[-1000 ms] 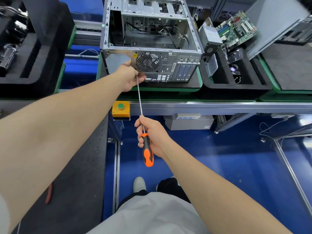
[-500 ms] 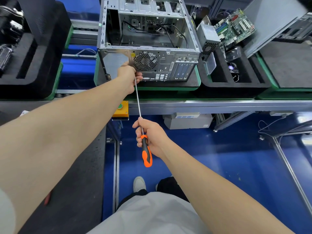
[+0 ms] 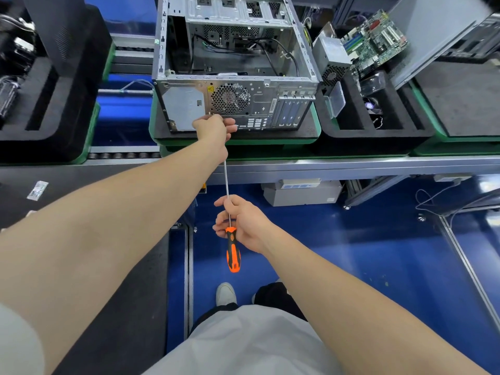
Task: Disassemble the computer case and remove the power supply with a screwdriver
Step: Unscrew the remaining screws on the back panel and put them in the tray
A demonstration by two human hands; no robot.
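Note:
An open silver computer case [image 3: 286, 77] lies on a black foam tray, its rear panel facing me. The power supply bay plate [image 3: 182, 108] is at the panel's left, beside the round fan grille [image 3: 230, 98]. My left hand [image 3: 213, 129] is pressed against the panel's lower edge below the grille, fingers closed around the tip end of a long screwdriver shaft [image 3: 226, 182]. My right hand [image 3: 240, 220] grips the shaft just above the orange-and-black handle [image 3: 233, 250]. The screwdriver tip is hidden by my left hand.
A removed power supply box [image 3: 331, 54], a green motherboard [image 3: 374, 40] and a grey side panel [image 3: 438, 31] rest in the foam tray [image 3: 378, 131] to the right. Another black foam tray [image 3: 54, 109] stands left. A metal conveyor rail [image 3: 351, 169] runs in front; blue floor below.
My left hand slid down the rear panel from the power supply plate's edge to below the fan grille. The view shifted slightly; my right hand keeps its grip.

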